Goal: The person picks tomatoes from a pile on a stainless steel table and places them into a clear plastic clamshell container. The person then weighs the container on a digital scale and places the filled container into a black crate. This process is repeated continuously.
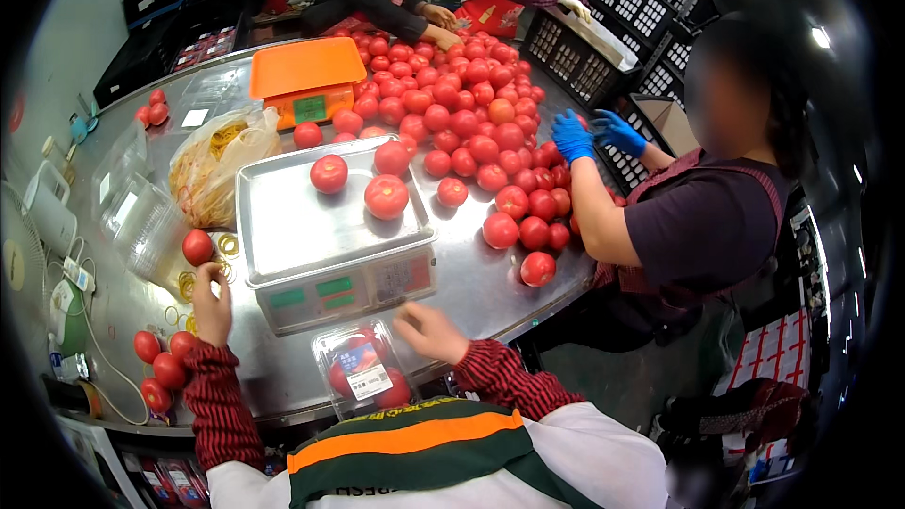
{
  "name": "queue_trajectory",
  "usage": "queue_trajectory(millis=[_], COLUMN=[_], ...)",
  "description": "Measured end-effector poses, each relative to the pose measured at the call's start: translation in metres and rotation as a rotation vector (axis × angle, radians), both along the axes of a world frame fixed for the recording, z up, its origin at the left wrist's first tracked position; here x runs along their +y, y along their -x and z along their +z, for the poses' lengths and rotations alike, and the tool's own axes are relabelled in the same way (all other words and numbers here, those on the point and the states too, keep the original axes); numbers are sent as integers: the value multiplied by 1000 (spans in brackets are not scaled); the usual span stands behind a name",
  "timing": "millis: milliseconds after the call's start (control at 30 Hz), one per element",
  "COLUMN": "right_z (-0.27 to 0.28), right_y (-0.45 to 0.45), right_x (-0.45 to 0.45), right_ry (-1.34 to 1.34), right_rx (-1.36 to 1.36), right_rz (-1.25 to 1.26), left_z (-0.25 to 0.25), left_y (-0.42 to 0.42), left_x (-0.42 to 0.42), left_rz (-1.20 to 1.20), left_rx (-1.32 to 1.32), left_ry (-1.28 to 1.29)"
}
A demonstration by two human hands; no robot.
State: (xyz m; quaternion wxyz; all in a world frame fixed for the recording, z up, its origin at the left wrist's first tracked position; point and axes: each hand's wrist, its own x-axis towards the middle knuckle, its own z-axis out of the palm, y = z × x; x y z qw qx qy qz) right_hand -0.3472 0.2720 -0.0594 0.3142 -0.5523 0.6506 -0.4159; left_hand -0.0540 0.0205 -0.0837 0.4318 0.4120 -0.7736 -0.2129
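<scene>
My left hand (212, 305) is over the metal table with thumb and forefinger apart, just below a single tomato (197, 247). Loose yellow rubber bands (186, 285) lie around its fingertips. My right hand (431, 332) hovers, fingers loosely bent, beside a clear plastic clamshell box (353, 367) at the table's near edge. Tomatoes fill that box, and its lid bears a printed label. Nothing shows in my right hand. Ahead of both hands stands a digital scale (346, 293). Its steel pan (290, 226) carries three tomatoes (387, 197).
A large tomato heap (459, 120) covers the table beyond the scale. Nearby are an orange scale (307, 71), a bag of rubber bands (223, 162) and stacked clear boxes (141, 226). A blue-gloved co-worker (700, 226) stands right; two people work opposite, near black crates (573, 56).
</scene>
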Motion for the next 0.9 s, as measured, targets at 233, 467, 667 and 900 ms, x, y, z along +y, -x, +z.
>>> queue_trajectory(millis=[233, 467, 667, 900], right_z=[27, -2, 5, 12], right_y=[-72, -97, -121, -129], right_x=[-78, -107, -124, -125], right_ry=[416, 286, 284, 444], right_rx=[45, 120, 555, -27], right_rz=[147, 334, 390, 490], left_z=[39, 20, 25, -18], left_y=[55, 26, 0, -34], left_x=[106, 109, 101, 92], left_rz=[-286, -230, 73, 145], left_rx=[128, 397, -89, -333], left_ry=[-390, -612, 24, -197])
